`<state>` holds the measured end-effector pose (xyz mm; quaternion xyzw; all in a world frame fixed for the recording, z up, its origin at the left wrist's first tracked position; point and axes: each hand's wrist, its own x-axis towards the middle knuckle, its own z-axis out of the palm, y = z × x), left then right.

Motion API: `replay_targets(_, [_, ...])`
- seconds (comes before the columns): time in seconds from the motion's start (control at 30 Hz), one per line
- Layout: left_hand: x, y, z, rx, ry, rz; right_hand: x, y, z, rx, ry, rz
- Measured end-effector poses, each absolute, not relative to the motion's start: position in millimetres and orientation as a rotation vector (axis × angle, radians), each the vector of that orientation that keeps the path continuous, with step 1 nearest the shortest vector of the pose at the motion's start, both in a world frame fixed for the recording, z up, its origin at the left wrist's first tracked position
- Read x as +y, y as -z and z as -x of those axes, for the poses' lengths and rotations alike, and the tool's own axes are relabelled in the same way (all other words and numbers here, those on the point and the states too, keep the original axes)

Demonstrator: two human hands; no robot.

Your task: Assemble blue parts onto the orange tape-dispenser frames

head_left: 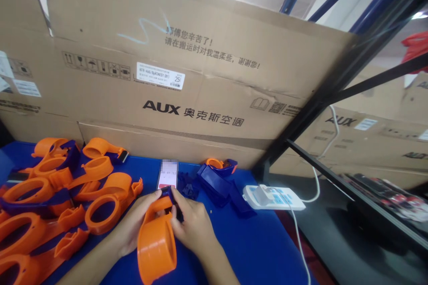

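Note:
Both my hands hold an orange tape dispenser (pixel 156 245) over the blue tabletop, its round hub toward me and a dark blue piece (pixel 167 193) at its far end. My left hand (pixel 135 218) is closed along its left side, fingers partly hidden behind it. From the right, my right hand (pixel 192 220) grips the far end with thumb and fingers around the dark blue piece. Several orange tape dispenser bodies (pixel 103 213) lie heaped to the left, some with blue parts fitted. Just beyond my hands a phone (pixel 168 173) shows a running timer.
Loose dark blue plastic parts (pixel 214 187) lie right of the phone, near another orange and blue dispenser (pixel 216 163). A white power strip (pixel 274 198) with cables sits on the table's right. Large cardboard (pixel 200 84) stands behind, beside a dark metal shelf frame (pixel 301 111).

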<state>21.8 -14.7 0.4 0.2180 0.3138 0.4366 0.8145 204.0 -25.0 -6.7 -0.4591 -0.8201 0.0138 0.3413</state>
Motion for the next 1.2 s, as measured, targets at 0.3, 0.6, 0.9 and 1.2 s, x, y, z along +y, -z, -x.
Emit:
replay_targets(0.3, [-14.0,0.9,-21.5,0.691,-1.024,-0.628,-22.1,28.8,-201.0,-2.2,0.09,1.196])
replay_targets(0.6, [-11.6,6.7,-19.6,0.706,-0.967,-0.569,-20.6,32.4,-200.8,-2.227,0.16,1.175])
replay_targets(0.9, [-8.5,7.4,-16.5,0.732,-1.01,-0.628,-24.6,18.5,-201.0,-2.161,-0.018,1.198])
replay_targets(1.2, [-3.6,19.7,-18.2,0.827,-1.061,-1.031,-20.9,12.6,-203.5,-2.03,-0.269,1.166])
